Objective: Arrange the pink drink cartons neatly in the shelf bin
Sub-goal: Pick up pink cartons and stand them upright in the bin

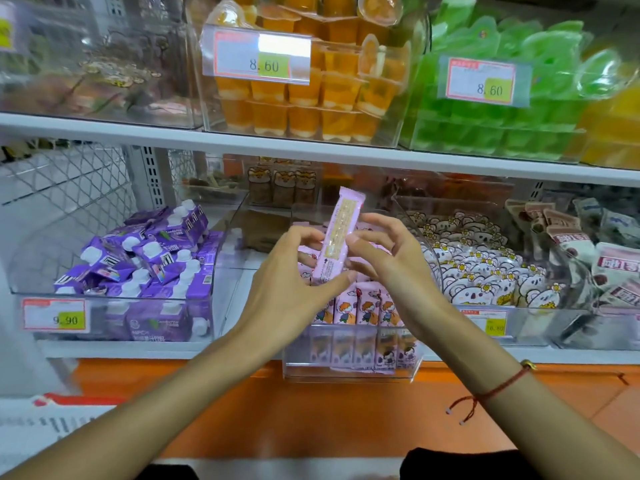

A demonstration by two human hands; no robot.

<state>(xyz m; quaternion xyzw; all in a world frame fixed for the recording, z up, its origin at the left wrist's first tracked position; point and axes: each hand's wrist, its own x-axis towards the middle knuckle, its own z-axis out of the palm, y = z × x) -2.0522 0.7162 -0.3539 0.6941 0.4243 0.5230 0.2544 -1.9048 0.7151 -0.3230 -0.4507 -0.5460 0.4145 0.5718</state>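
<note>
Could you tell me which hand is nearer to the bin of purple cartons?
Left. The left hand holds the pink carton just right of the purple cartons; the right hand is farther right.

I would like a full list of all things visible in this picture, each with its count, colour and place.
held carton: one, pink, upright above the middle bin
pink cartons: several, count unclear, standing in rows in the clear bin on the lower shelf
purple cartons: many, purple with white caps, piled in the lower left bin
koala packets: many, white, lower bin right of the middle
orange jelly cups: many, orange, upper middle bin
green jelly cups: many, green, upper right bin
price tags: four readable, white and yellow-green, on bin fronts
bracelet: one, red, right wrist
left hand: grips the held carton's lower part
right hand: pinches its side
</note>
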